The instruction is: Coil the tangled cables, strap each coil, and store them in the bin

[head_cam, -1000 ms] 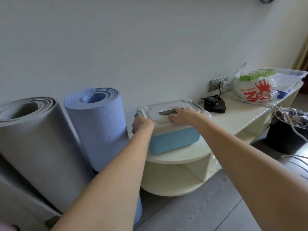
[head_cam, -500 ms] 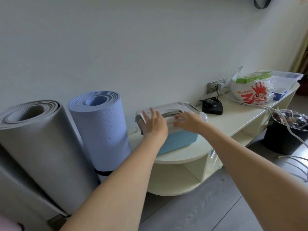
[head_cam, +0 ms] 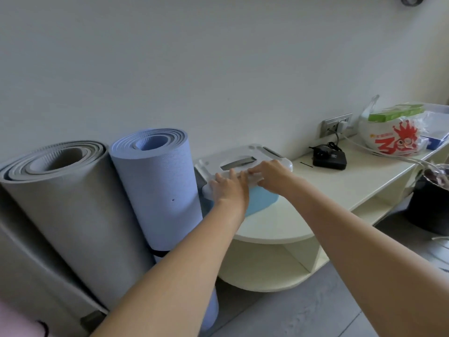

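From my remote station I see two bare forearms with no sleeves, the left hand (head_cam: 227, 190) and right hand (head_cam: 272, 175) ungloved, without rings, watch or bracelet, and fingernails too blurred to describe.

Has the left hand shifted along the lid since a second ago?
Yes. The left hand has moved from the white plastic lid's corner beside the blue rolled mat to the lid's front edge, close to the right hand.
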`<action>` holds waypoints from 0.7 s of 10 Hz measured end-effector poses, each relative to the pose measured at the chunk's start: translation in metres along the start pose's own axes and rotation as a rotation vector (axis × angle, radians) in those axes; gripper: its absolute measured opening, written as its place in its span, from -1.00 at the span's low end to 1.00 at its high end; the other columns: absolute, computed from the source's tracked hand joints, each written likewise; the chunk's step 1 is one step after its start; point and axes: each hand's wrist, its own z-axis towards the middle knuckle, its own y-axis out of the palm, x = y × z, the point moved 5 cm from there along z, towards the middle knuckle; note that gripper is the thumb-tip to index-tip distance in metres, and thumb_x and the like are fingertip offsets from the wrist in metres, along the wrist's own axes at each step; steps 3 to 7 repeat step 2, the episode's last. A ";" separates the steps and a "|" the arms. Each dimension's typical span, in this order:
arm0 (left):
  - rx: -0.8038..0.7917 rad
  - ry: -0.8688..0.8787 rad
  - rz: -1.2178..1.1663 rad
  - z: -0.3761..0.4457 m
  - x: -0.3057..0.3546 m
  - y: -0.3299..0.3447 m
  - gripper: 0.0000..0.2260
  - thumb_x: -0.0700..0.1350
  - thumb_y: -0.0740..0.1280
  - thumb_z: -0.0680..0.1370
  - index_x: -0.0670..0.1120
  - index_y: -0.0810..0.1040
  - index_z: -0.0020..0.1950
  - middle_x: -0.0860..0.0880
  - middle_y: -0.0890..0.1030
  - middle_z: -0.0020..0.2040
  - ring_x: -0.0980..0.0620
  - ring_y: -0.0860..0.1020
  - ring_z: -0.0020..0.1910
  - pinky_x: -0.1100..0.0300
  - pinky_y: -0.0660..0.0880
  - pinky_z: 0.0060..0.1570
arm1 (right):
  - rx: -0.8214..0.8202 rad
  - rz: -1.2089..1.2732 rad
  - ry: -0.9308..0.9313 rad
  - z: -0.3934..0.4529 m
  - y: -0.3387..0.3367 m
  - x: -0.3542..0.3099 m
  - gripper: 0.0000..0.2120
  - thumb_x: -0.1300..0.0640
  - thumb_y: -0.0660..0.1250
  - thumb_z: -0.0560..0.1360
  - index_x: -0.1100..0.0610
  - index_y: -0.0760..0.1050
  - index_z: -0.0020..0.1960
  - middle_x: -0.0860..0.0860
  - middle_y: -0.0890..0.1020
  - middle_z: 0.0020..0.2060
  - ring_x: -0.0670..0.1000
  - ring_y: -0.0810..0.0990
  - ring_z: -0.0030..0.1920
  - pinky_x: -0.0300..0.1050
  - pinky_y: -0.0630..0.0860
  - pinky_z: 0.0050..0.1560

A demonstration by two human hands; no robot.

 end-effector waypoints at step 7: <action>-0.011 -0.020 0.036 0.009 0.013 0.009 -0.45 -0.11 0.05 0.64 -0.07 -0.18 0.54 -0.11 -0.10 0.55 -0.36 -0.01 0.47 -0.14 0.09 0.42 | 0.039 -0.009 0.015 0.010 0.001 0.008 -0.59 0.23 0.20 0.56 -0.06 0.38 0.37 -0.03 0.48 0.30 0.03 0.44 0.28 -0.34 0.34 -0.04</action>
